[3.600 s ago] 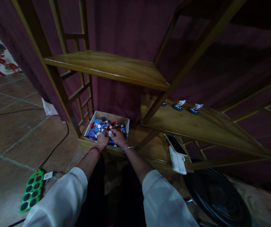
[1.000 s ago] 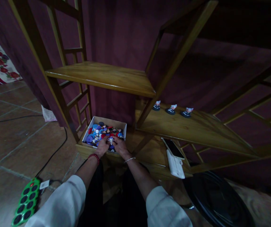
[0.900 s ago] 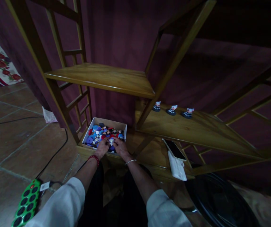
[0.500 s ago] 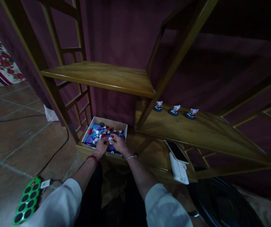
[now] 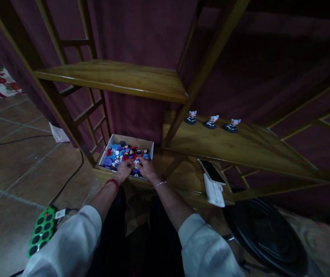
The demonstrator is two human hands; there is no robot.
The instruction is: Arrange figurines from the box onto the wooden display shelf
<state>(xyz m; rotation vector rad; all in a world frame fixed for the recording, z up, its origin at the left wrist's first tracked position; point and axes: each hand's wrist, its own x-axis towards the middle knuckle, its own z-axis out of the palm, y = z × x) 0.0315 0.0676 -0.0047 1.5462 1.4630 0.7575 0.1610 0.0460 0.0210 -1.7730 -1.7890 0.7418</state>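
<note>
A small white and purple figurine (image 5: pixel 136 163) is pinched in the fingers of my right hand (image 5: pixel 147 169), over the near part of an open box. My left hand (image 5: pixel 124 170) is right beside it, with its fingers curled together; what they hold, if anything, is too small to make out. The cardboard box (image 5: pixel 133 140) is filled with a jumble of small figurines and round bases in blue, purple, red and black. It sits on the low wooden shelf, and both hands cover part of its front edge.
Three small figurines on dark bases (image 5: pixel 212 122) stand in a row on a wooden shelf (image 5: pixel 240 154). A phone (image 5: pixel 212 171) rests over a white object (image 5: pixel 213 192) at right. Below is a round black seat (image 5: pixel 269 234). A green power strip (image 5: pixel 41 232) lies on the floor.
The whole view has shifted slightly, with the shelves higher in the picture. Both hands stay over the box, and the figurine between them shows more clearly, with the left fingers slightly further from it.
</note>
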